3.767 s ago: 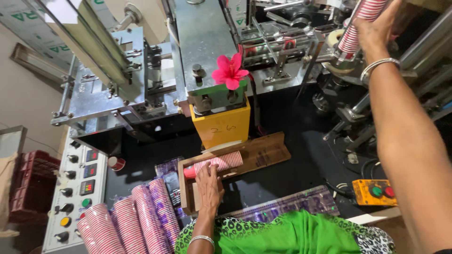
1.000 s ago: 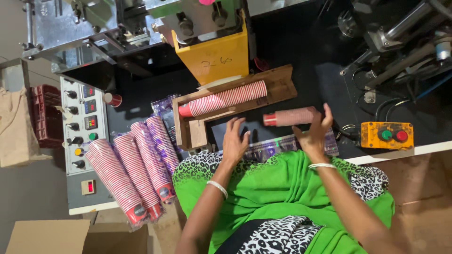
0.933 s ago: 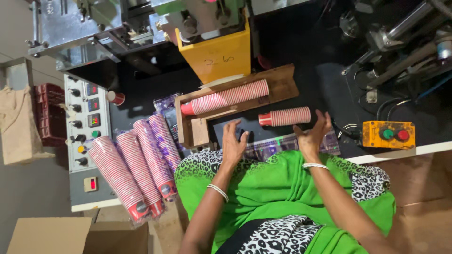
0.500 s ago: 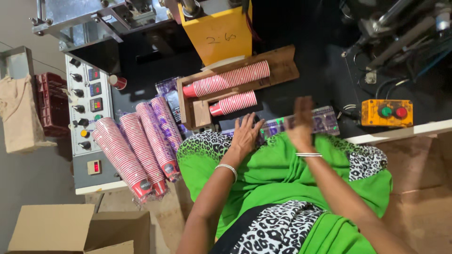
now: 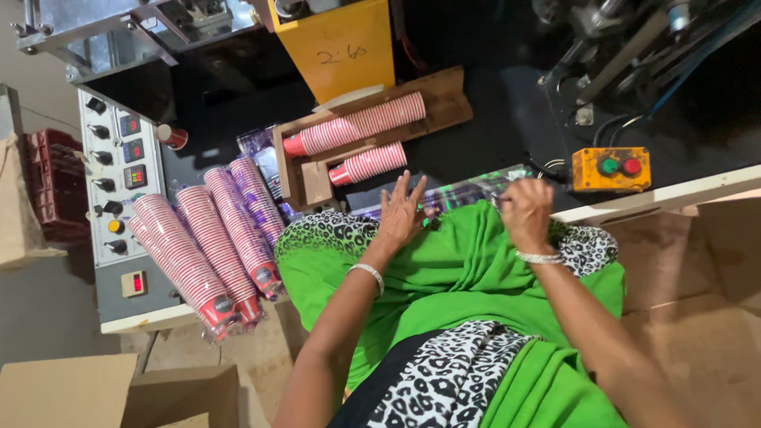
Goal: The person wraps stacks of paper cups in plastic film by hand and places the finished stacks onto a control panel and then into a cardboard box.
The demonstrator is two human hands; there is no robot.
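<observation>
Hands: left hand [image 5: 402, 215] flat, fingers spread, holding nothing | right hand [image 5: 526, 212] curled tight on clear wrap [image 5: 468, 192], at 3 o'clock | short red cup stack [image 5: 368, 164] lies at 11 o'clock beside wooden tray [image 5: 444, 103], which keeps cups from rolling

The black machine bed [image 5: 507, 103] carries a wooden tray [image 5: 444, 107] at its centre, holding two stacks of red striped paper cups [image 5: 357, 131]. A yellow button box [image 5: 612, 168] sits at three o'clock. Bagged cup sleeves [image 5: 214, 238] lie at eight o'clock.
</observation>
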